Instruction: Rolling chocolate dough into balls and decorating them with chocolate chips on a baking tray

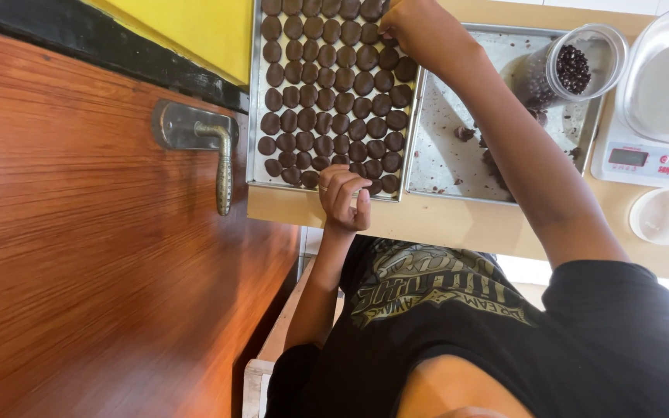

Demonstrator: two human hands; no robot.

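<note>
left hand (344,197) — curled, empty, on cookie tray (255,93) | right hand (420,31) — pinching over cookies (334,85) | chip jar (574,66) beside

A small baking kitchen, at home or in a small shop, is suggested. A metal baking tray (255,101) filled with rows of round dark chocolate cookies (334,85) is laid on a light wooden surface (458,220), with a second, crumb-strewn metal tray (451,131) set just beside it. A clear plastic jar of dark chocolate chips (571,66) and a white digital kitchen scale (644,155) are kept at the surface's far corner. A brown wooden door with a brass lever handle (214,151) and a yellow wall (195,27) are seen close by.
</note>
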